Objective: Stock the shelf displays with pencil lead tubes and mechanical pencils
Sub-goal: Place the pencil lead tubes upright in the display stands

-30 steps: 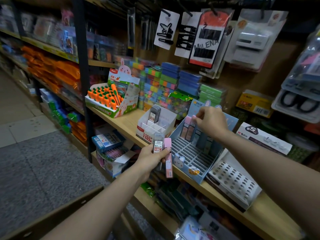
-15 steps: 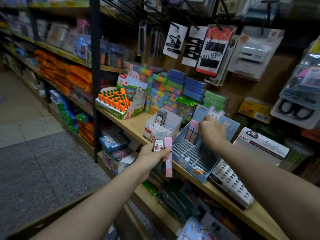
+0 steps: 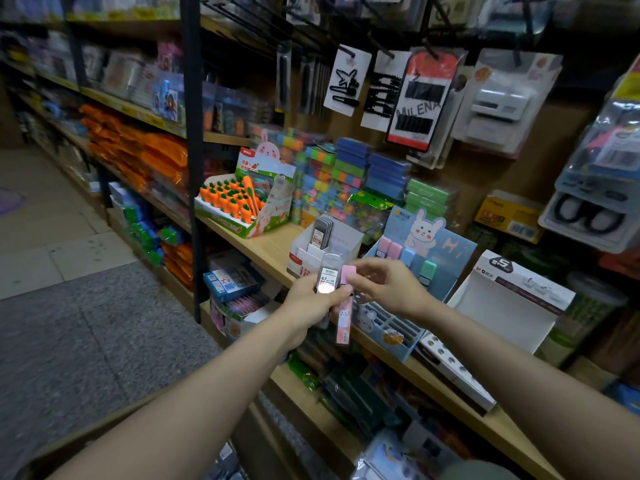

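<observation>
Left grip point(image 3: 313, 303) clutches the lead tube point(image 3: 327, 274) and pink tube point(image 3: 345, 313); right grip point(image 3: 388, 285), seemingly pinching pink's cap, may dislodge the lead tube

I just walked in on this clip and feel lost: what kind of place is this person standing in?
Most likely a stationery shop aisle. Wooden shelves carry retail display boxes, like the carrot-shaped pens, hair-clip cards hang on hooks above, and the left hand holds lead tubes for stocking.

Dim shop light falls on my shelf point(image 3: 266, 249) from above; the top edge sinks into shadow. Glare flares on the lead tube point(image 3: 327, 277) label. Far-left shelves blur, edges bow outward.
</observation>
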A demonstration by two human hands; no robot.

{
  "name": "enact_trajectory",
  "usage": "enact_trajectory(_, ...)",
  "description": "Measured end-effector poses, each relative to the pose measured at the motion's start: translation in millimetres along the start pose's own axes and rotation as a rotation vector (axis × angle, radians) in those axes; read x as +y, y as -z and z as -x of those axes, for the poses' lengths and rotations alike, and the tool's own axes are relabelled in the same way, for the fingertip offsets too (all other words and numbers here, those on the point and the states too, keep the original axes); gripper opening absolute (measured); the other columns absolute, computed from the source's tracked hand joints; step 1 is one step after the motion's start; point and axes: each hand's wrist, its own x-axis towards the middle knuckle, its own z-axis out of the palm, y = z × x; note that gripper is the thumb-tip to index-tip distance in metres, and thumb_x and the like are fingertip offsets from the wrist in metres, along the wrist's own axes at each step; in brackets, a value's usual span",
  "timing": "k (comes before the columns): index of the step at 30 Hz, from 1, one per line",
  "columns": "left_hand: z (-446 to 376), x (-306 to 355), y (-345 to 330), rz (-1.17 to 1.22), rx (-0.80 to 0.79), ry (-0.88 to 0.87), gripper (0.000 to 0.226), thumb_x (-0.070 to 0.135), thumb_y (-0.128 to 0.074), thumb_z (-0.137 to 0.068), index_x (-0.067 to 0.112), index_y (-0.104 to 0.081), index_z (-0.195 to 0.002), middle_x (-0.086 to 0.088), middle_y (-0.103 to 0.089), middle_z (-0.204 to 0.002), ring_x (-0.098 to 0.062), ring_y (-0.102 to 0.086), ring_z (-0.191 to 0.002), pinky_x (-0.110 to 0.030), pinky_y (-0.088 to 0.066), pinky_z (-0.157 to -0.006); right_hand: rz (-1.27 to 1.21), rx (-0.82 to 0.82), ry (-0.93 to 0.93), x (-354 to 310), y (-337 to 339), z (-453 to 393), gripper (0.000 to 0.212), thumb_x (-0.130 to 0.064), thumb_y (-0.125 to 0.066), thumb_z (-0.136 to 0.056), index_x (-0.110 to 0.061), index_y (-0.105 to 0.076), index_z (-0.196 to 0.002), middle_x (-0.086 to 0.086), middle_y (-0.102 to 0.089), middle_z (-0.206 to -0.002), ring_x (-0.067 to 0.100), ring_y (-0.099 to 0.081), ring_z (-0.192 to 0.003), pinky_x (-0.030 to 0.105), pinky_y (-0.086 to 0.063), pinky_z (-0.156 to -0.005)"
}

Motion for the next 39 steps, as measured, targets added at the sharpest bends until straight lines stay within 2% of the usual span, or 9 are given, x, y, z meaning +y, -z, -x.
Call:
enact_trajectory(2,-4,-2,-6,-0.015,0.005,0.010,0.021,0.024,-0.068,-0.089,0.023,-0.066,-0.109,0.005,-0.066,-0.078,-0.010,-0.060,-0.072,-0.021,-0.044,-0.051,0.060,0.000,-0.003,0,5,-1,0.017,-0.020,-0.068,-0.091,-0.008,-0.073,-0.101,0.010,-0.075,-0.090,0.027,-0.073,-0.082,0.042,-0.060,-0.078)
enact_trajectory(4,-9,-5,-6,0.028,0.007,0.031,0.024,0.027,-0.066,-0.091,0.024,-0.063,-0.114,0.002,-0.068,-0.089,-0.010,-0.062,-0.077,-0.022,-0.045,-0.054,0.165,0.047,-0.017,-1,22,-10,0.012,-0.023,-0.070,-0.089,-0.013,-0.072,-0.095,0.006,-0.074,-0.089,0.023,-0.072,-0.082,0.036,-0.060,-0.076)
enact_trajectory(7,-15,-13,2,0.095,0.033,0.075,0.030,0.034,-0.062,-0.093,0.029,-0.054,-0.121,0.000,-0.067,-0.101,-0.010,-0.063,-0.076,-0.025,-0.048,-0.061,0.317,0.272,-0.030,0,57,-25,0.014,-0.025,-0.070,-0.089,-0.017,-0.067,-0.099,0.002,-0.070,-0.090,0.017,-0.069,-0.081,0.033,-0.059,-0.074)
enact_trajectory(11,-19,-30,16,0.170,0.040,0.099,0.026,0.026,-0.057,-0.096,0.031,-0.047,-0.119,-0.001,-0.067,-0.092,-0.005,-0.063,-0.063,-0.024,-0.049,-0.053,0.469,0.431,0.026,8,75,-39,0.017,-0.022,-0.071,-0.088,-0.013,-0.066,-0.102,0.004,-0.071,-0.088,0.017,-0.069,-0.078,0.040,-0.059,-0.076)
enact_trajectory(17,-20,-49,23,0.153,0.012,0.108,0.018,0.019,-0.050,-0.097,0.033,-0.053,-0.107,-0.001,-0.065,-0.089,-0.008,-0.064,-0.068,-0.030,-0.048,-0.063,0.568,0.471,0.013,30,58,-55,0.015,-0.021,-0.066,-0.091,-0.009,-0.064,-0.099,0.022,-0.066,-0.102,0.036,-0.062,-0.097,0.049,-0.053,-0.079)
enact_trajectory(20,-21,-52,25,0.142,0.014,0.100,0.021,0.018,-0.048,-0.099,0.035,-0.053,-0.110,0.000,-0.065,-0.089,-0.007,-0.067,-0.068,-0.029,-0.048,-0.065,0.548,0.483,0.013,34,49,-58,0.015,-0.021,-0.066,-0.091,-0.008,-0.065,-0.097,0.015,-0.068,-0.093,0.030,-0.064,-0.087,0.048,-0.054,-0.077)
enact_trajectory(25,-19,-52,23,0.150,0.021,0.109,0.024,0.012,-0.046,-0.099,0.035,-0.053,-0.106,-0.001,-0.065,-0.092,-0.007,-0.067,-0.071,-0.031,-0.049,-0.069,0.549,0.510,-0.002,34,42,-61,0.016,-0.023,-0.065,-0.092,-0.008,-0.066,-0.097,0.014,-0.069,-0.092,0.028,-0.064,-0.086,0.048,-0.055,-0.077)
enact_trajectory(33,-10,-52,26,0.137,0.035,0.119,0.025,0.012,-0.047,-0.099,0.035,-0.055,-0.108,-0.002,-0.066,-0.095,-0.007,-0.069,-0.073,-0.027,-0.049,-0.063,0.583,0.508,-0.019,25,41,-66,0.017,-0.026,-0.065,-0.091,-0.009,-0.069,-0.091,0.012,-0.069,-0.088,0.028,-0.064,-0.083,0.043,-0.054,-0.077)
enact_trajectory(39,-2,-54,32,0.138,0.035,0.134,0.026,0.012,-0.047,-0.099,0.036,-0.054,-0.108,-0.004,-0.065,-0.097,-0.013,-0.067,-0.080,-0.034,-0.052,-0.075,0.572,0.495,-0.049,22,42,-63,0.015,-0.022,-0.068,-0.089,-0.010,-0.066,-0.098,0.014,-0.068,-0.090,0.028,-0.062,-0.084,0.043,-0.054,-0.076)
